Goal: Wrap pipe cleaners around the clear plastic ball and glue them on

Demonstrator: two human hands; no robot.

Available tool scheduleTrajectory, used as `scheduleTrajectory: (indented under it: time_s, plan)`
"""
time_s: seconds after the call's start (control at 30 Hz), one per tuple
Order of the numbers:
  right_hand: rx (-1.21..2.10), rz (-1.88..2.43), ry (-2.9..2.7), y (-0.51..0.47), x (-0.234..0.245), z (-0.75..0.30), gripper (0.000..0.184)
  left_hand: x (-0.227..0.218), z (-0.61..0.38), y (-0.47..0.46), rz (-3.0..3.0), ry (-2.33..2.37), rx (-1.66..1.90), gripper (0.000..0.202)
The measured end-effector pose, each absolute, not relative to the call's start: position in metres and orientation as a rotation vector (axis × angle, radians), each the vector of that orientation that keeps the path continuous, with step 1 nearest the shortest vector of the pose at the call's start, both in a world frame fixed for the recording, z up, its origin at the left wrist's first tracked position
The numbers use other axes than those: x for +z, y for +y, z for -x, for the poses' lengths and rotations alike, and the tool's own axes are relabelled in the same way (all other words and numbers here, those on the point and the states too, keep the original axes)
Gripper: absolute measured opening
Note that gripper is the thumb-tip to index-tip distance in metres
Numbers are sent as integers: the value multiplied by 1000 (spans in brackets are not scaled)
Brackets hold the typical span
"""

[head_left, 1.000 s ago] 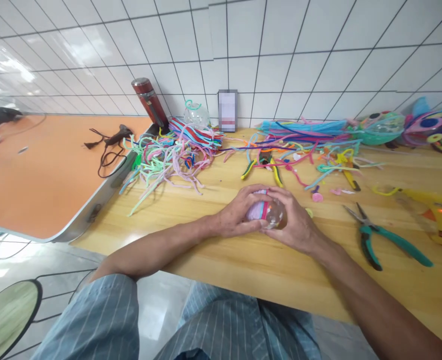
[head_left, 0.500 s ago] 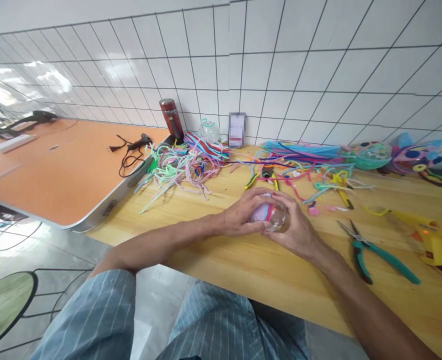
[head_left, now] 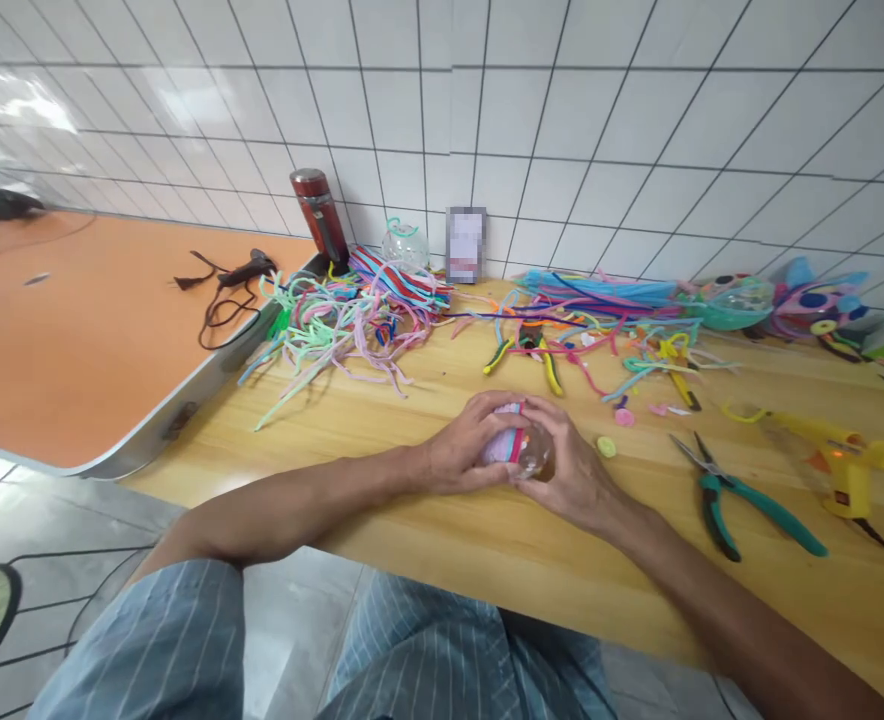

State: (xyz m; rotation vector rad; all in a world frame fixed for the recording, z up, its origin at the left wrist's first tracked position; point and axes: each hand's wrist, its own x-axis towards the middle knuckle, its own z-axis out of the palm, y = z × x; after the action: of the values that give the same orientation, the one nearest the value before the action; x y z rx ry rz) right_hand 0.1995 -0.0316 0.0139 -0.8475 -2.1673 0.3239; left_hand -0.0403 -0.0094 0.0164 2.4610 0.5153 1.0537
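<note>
Holding: both hands cup a clear banded piece [head_left: 515, 447] over the near part of the surface [head_left: 472, 540]; whether it touches the wood cannot be told.
Left hand [head_left: 466, 448]: grip curled round the lilac end, thumb on the near side.
Right hand [head_left: 573, 470]: grip bent round the clear rounded end, opened only as wide as the piece.
Yellow disc [head_left: 605, 446]: now showing just beyond the right hand; half a second ago it was hidden.
Yellow-handled pliers [head_left: 551, 372]: handle ends now uncovered, the hands having shifted nearer the body.
Teal-handled pliers [head_left: 719, 478]: lying to the right, with a yellow glue gun [head_left: 849, 480] beyond, its small light orange.
Fuzzy stems [head_left: 322, 325]: tangled at left, pastel and green.
Blue stem bundle [head_left: 607, 290]: along the back, beside decorated clear figures [head_left: 734, 302].
Wall: white tiles [head_left: 382, 100], with a phone [head_left: 466, 245] and red flask [head_left: 320, 215] standing near it.
Orange tabletop [head_left: 97, 330]: adjoining at left, bearing a black cord [head_left: 224, 310].
</note>
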Motion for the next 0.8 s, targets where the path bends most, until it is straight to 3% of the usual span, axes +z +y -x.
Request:
scheduleTrajectory:
  time_s: [0.1, 0.27, 0.33, 0.47, 0.63, 0.7, 0.8]
  plan:
    - [345, 860, -2171, -38, 14, -200, 94, 20, 40, -11, -2493, 471, 1087, 60]
    - [378, 926, -2261, -51, 36, -212, 119, 22, 40, -13, -2548, 408, 1123, 63]
    - [334, 979, -2302, -57, 49, -226, 111, 21, 41, -14, -2554, 420, 1113, 63]
    - [161, 1240, -2241, -68, 72, -275, 76, 18, 43, -16, -2541, 424, 1110, 63]
    - [-169, 1713, -1780, -76, 75, -370, 37, 21, 43, -19, -2548, 429, 1113, 61]
    - [-241, 2016, -1382, -77, 67, -409, 37, 22, 43, -19, -2557, 436, 1116, 59]
    - [-259, 2218, -1037, -73, 51, -457, 54, 23, 43, -19, -2564, 443, 1120, 59]
